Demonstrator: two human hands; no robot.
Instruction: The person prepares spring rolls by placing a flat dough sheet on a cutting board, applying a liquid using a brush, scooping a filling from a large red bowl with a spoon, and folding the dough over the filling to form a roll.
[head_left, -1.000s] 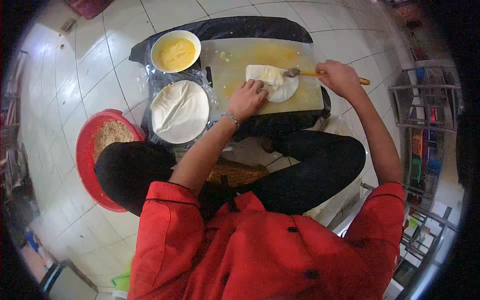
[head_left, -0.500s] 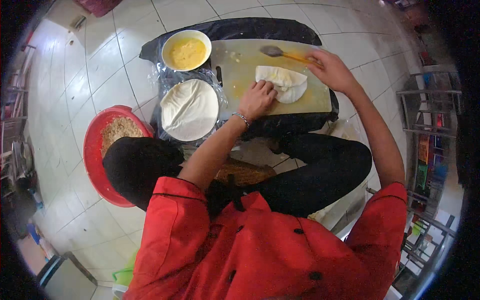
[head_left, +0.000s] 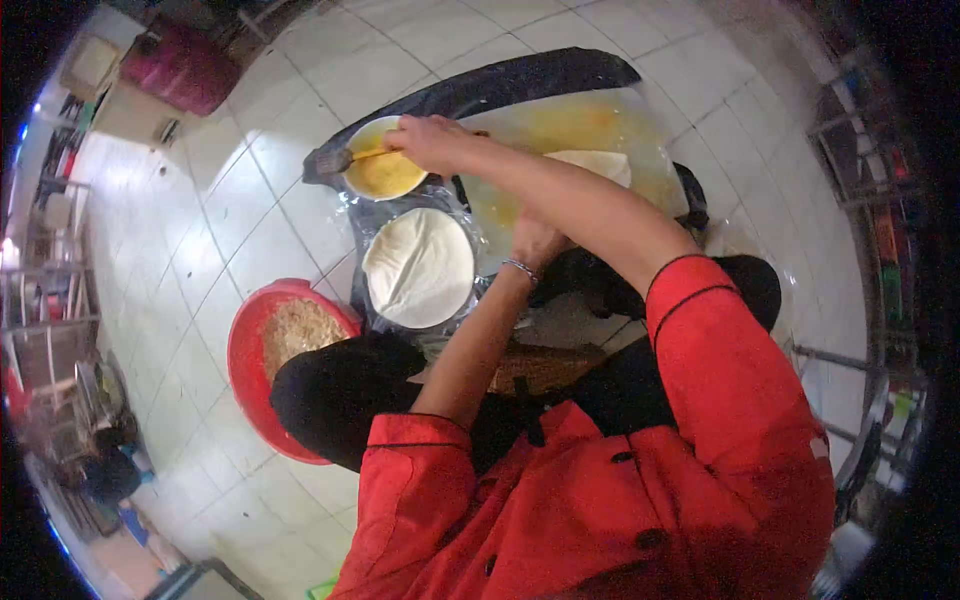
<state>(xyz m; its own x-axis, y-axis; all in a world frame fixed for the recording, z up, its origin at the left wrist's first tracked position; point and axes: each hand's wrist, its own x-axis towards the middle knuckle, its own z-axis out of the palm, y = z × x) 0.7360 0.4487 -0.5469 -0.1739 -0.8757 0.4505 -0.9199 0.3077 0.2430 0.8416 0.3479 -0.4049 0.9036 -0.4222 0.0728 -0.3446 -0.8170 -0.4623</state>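
Right forearm [head_left: 590, 195] now lies slantwise over the cutting board [head_left: 650, 125]; half a second ago it stood off to the right. It blocks the view of most of the folded white sheet [head_left: 600, 165], seen whole earlier, one end showing on the board. Left hand [head_left: 540, 240] partly behind that forearm; fingers hidden, cannot tell whether spread or closed. Right hand [head_left: 432, 145] now at the bowl's near-right rim, fingers pinching the handle of a brush [head_left: 365, 155], which has crossed from board to bowl, bristles at the left rim.

Around: red basin [head_left: 250, 400] of pale crumbly stuff, partly hidden by a knee; round white sheet [head_left: 420, 270] left of board; bowl [head_left: 375, 196] of yellow liquid just beyond.
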